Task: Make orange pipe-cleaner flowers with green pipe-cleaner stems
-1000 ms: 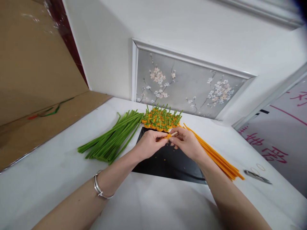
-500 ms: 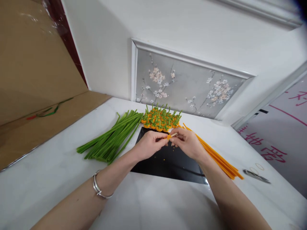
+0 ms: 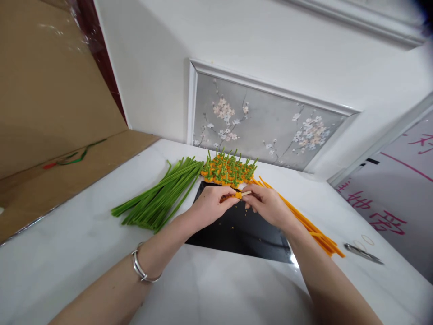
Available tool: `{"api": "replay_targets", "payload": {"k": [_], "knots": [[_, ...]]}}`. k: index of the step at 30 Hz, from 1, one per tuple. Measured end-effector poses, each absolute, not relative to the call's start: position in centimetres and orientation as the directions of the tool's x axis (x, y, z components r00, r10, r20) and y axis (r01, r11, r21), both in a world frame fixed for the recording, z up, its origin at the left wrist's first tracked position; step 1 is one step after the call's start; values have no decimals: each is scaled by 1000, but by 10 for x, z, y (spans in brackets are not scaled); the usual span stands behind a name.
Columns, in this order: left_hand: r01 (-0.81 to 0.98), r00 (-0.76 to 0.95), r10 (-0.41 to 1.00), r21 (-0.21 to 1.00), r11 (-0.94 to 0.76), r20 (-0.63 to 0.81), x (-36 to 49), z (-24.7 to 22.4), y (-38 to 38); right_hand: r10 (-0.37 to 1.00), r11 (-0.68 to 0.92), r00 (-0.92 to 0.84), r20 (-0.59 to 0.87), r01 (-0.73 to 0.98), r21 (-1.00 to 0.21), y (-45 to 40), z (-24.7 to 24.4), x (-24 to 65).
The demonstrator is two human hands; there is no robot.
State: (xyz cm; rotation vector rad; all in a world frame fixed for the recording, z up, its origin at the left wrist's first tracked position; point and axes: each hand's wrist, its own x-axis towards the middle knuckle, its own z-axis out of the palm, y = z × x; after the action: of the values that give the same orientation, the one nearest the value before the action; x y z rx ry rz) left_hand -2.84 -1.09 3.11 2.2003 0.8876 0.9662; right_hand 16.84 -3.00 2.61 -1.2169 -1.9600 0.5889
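Note:
My left hand (image 3: 211, 205) pinches a small orange fuzzy piece (image 3: 238, 195) over the black board (image 3: 233, 230). Opposite it, my right hand (image 3: 265, 203) is closed on a thin pale stick (image 3: 246, 193), whose tip meets the orange piece. Just behind both hands stand several orange flower pieces with green stems (image 3: 228, 169). A bundle of green fuzzy stems (image 3: 162, 194) lies left of the board. Long orange fuzzy stems (image 3: 304, 221) lie to the right, partly behind my right forearm.
Silver scissors or tweezers (image 3: 363, 253) and thin rings (image 3: 367, 239) lie at the right of the white table (image 3: 84, 253). Brown cardboard (image 3: 57, 90) stands at the left. A wall with a floral panel (image 3: 267, 122) rises behind, and a board with pink writing (image 3: 399, 180) at right.
The view has shifted slightly. More of the orange piece shows between my fingers, and the pale stick lies a little flatter. Both hands keep their holds.

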Motion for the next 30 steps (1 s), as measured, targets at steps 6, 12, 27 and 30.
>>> {"api": "replay_targets", "payload": {"k": [6, 12, 27, 30], "knots": [[372, 481, 753, 673, -640, 450, -28, 26, -8, 944, 323, -231, 235, 506, -800, -30, 23, 162], [392, 413, 790, 694, -604, 454, -32, 21, -1, 922, 353, -385, 48, 779, -518, -43, 35, 162], [442, 438, 742, 597, -669, 507, -32, 27, -2, 938, 325, -323, 125, 946, 9, -71, 68, 161], [425, 442, 758, 632, -648, 480, -32, 27, -4, 939, 325, -324, 115, 946, 12, -70, 66, 163]]}}
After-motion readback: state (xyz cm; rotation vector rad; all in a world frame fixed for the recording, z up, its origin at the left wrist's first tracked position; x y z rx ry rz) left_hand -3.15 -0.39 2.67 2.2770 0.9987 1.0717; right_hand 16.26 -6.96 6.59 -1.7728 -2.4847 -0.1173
